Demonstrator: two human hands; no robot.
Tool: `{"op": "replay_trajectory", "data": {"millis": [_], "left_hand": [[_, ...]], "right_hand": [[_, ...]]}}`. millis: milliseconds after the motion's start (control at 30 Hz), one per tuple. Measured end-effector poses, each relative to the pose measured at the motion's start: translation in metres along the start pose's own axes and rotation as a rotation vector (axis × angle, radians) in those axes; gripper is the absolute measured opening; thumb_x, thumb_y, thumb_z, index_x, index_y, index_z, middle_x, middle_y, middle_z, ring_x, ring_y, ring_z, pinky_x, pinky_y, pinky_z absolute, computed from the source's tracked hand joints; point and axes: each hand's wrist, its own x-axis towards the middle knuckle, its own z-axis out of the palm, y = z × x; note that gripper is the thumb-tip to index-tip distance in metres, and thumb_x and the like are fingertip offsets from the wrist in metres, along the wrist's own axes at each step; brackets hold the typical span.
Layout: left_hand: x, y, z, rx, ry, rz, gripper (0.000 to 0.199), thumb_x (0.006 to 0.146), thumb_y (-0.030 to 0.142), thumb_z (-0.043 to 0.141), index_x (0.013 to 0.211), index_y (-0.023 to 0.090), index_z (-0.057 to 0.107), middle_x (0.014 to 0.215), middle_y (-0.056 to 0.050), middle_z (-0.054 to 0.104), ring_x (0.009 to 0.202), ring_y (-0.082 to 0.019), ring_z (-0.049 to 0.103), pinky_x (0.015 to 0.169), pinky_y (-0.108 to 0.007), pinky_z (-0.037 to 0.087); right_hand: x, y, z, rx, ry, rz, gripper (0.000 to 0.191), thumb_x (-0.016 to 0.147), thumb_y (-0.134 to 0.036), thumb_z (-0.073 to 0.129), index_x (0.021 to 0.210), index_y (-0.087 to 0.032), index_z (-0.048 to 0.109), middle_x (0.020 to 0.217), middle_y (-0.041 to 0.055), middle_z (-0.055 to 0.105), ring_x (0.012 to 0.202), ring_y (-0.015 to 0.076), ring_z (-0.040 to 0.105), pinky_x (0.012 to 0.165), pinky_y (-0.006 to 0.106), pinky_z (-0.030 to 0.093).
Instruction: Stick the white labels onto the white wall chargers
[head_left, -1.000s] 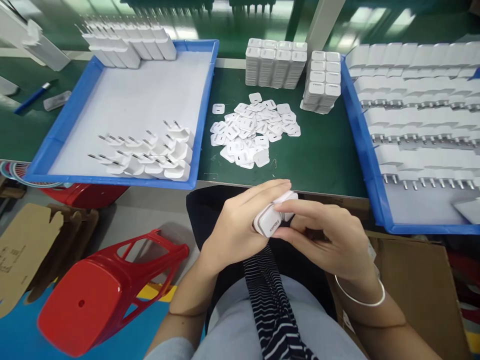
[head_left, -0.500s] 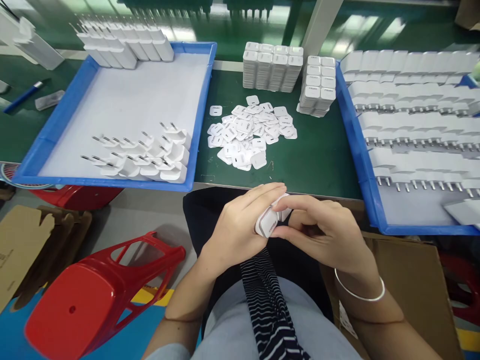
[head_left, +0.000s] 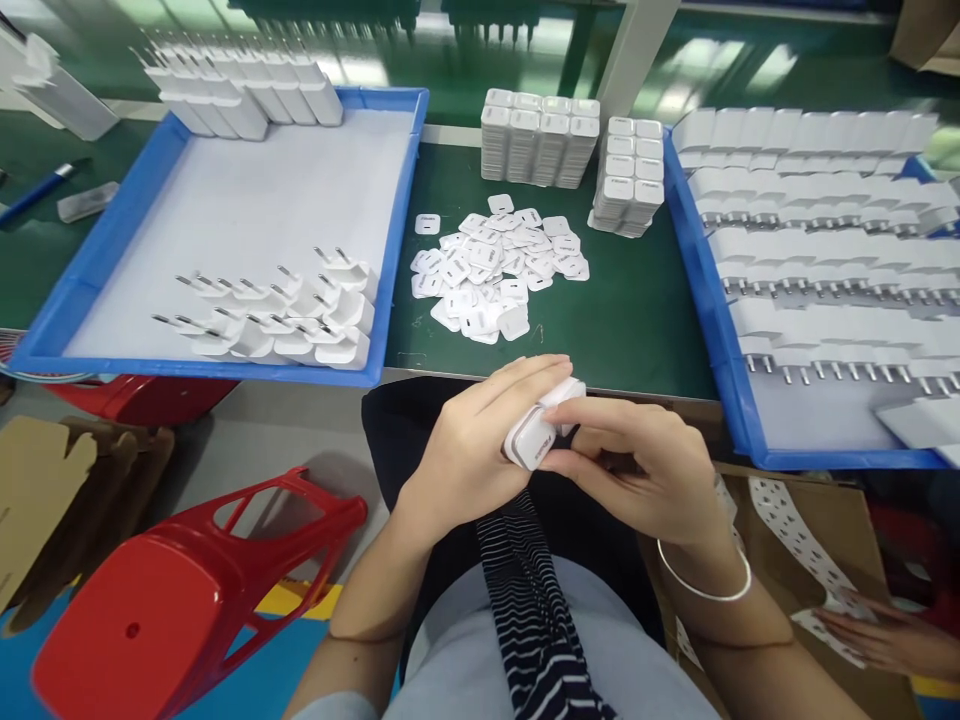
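Note:
My left hand (head_left: 480,435) is wrapped round white plug chargers (head_left: 531,440), held just off the table's front edge over my lap. At least two show, and one turns a rounded square end with small print towards me. My right hand (head_left: 645,460) grips the same chargers from the right, thumb and forefinger at their edge. Palms and fingers hide the rest. Beyond my hands, a loose heap of flat white square plates (head_left: 487,265) with small slots lies on the green table (head_left: 630,330).
Blue trays with pronged white chargers stand left (head_left: 255,200) and right (head_left: 825,420). Stacks of white plates (head_left: 538,140) stand behind the heap. A red stool (head_left: 135,620) is at lower left. At lower right another person's hand (head_left: 885,635) touches a dotted white strip (head_left: 802,540).
The other person's hand and the dotted strip have come into view at lower right. My own hands keep their grip on the chargers and have hardly moved. The view has shifted slightly.

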Motion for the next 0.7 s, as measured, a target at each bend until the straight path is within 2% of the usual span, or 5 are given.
{"op": "replay_trajectory", "data": {"millis": [367, 500, 700], "left_hand": [[0.003, 0.008, -0.002, 0.029, 0.025, 0.009, 0.038, 0.092, 0.011, 0.064, 0.13, 0.015, 0.062, 0.133, -0.013, 0.071, 0.126, -0.022, 0.067, 0.109, -0.036, 0.058], [0.003, 0.011, -0.002, 0.015, 0.027, 0.016, 0.04, 0.092, 0.016, 0.067, 0.131, 0.017, 0.062, 0.133, -0.012, 0.071, 0.124, -0.023, 0.068, 0.109, -0.039, 0.058], [0.003, 0.015, -0.003, 0.028, 0.037, 0.026, 0.041, 0.092, 0.015, 0.066, 0.132, 0.016, 0.061, 0.134, -0.013, 0.07, 0.125, -0.023, 0.068, 0.109, -0.039, 0.058]], "right_hand": [[-0.004, 0.001, 0.006, 0.052, 0.092, -0.054, 0.027, 0.094, -0.014, 0.069, 0.12, -0.021, 0.069, 0.055, -0.0093, 0.052, 0.044, 0.0075, 0.043, 0.048, 0.021, 0.04], [-0.006, 0.0, 0.008, 0.041, 0.167, -0.068, 0.034, 0.09, -0.011, 0.072, 0.122, -0.022, 0.071, 0.054, -0.0085, 0.053, 0.046, 0.0088, 0.046, 0.049, 0.022, 0.041], [-0.008, 0.0, 0.011, 0.029, 0.223, -0.106, 0.045, 0.087, -0.009, 0.075, 0.128, -0.026, 0.069, 0.063, -0.0041, 0.068, 0.05, 0.0123, 0.055, 0.049, 0.025, 0.047]]}}
